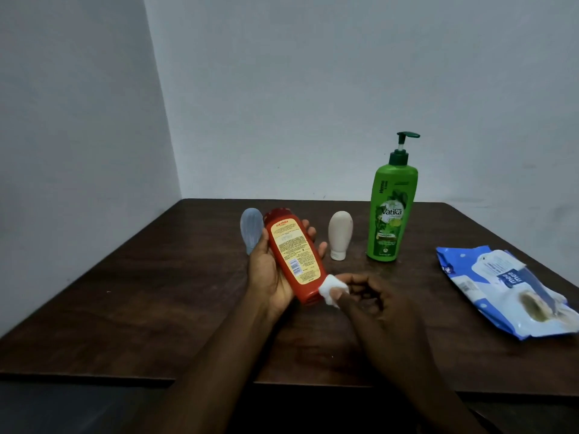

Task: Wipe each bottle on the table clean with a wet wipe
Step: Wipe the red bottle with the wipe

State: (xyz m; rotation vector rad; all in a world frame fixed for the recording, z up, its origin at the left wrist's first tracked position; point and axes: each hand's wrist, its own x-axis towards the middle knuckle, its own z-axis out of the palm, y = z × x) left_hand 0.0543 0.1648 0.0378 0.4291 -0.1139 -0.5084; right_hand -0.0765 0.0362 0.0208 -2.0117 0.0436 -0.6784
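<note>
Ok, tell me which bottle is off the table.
The red bottle: the left hand holds it up, tilted; the bluish tube, white tube and green pump bottle stand on the table.

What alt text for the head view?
A person's left hand holds a red bottle above a dark table while the right hand pinches a wet wipe against its lower end. Behind stand a bluish bottle, a white bottle and a green pump bottle; a blue wipes pack lies at right.

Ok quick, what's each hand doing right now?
Left hand: holding the red plastic bottle with the yellow label.
Right hand: pinching a small white wet wipe against that bottle's lower end.
</note>
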